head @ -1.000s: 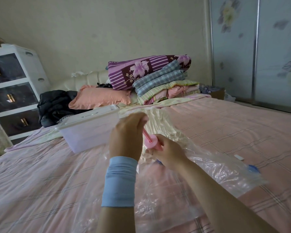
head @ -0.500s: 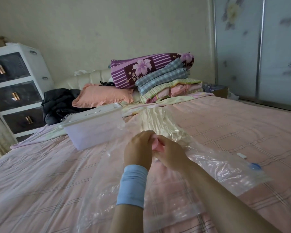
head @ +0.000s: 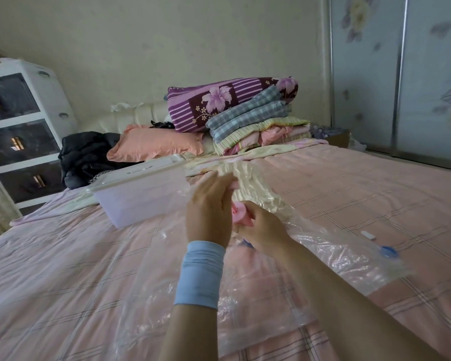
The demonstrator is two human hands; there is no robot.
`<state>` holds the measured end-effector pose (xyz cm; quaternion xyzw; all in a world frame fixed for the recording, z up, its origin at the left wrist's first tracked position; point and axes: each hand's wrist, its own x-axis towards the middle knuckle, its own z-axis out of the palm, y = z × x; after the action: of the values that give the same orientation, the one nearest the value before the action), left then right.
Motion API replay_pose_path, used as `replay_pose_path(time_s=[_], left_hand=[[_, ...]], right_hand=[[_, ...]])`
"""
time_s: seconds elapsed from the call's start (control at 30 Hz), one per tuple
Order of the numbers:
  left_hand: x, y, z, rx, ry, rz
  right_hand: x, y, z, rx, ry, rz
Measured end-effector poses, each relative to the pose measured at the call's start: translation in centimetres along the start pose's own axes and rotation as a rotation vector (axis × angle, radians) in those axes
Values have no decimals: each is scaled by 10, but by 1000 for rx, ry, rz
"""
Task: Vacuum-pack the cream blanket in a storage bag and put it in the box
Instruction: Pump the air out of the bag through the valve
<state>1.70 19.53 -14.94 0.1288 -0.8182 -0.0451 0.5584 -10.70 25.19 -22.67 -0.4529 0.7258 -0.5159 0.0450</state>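
A clear plastic storage bag (head: pixel 336 252) lies flat on the pink checked bed, with the cream blanket (head: pixel 249 187) crumpled inside its far end. My right hand (head: pixel 262 229) grips the body of a pink hand pump (head: pixel 241 214) standing on the bag's blue valve (head: pixel 246 242). My left hand (head: pixel 208 207), with a blue wristband, is raised over the pump, fingers loosely around a pink handle piece at its tips. The translucent lidded box (head: pixel 141 196) sits just left of my hands.
A blue slider (head: pixel 388 251) and a small white clip (head: pixel 368 235) lie at the bag's right edge. Folded bedding (head: pixel 245 118), a pink pillow (head: pixel 154 144) and a black jacket (head: pixel 89 152) fill the bed's head. A drawer cabinet (head: pixel 18 131) stands left, wardrobe doors (head: pixel 401 74) right.
My left hand pushed down onto the pump half a second ago and has now risen again, its fingers straighter. My right hand stayed on the pump body.
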Motion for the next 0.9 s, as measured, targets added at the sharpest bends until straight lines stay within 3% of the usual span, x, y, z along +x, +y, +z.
replay_pose_path(time_s=[0.1,0.2,0.33,0.4,0.63,0.77,0.9], left_hand=[[-27,-10,14,-53,-244,-126],[-29,-14,15,-193,-279,-208],[-29,-21,18,-510,-406,-601],[-35,-24,23,-615,-422,-695],[-35,-28,34,-692,-410,-688],[-33,-21,41,-760,-566,-649],[-36,-9,55,-658,-518,-589]], right_hand=[[-3,-2,1,15,-53,-7],[-8,-4,-1,60,-68,-23],[-11,-9,-9,140,-96,-41],[-9,-14,-14,143,-104,-59],[-6,-29,-44,-194,87,-313],[-8,-24,-47,-287,87,-358],[-11,-21,-53,-470,119,-375]])
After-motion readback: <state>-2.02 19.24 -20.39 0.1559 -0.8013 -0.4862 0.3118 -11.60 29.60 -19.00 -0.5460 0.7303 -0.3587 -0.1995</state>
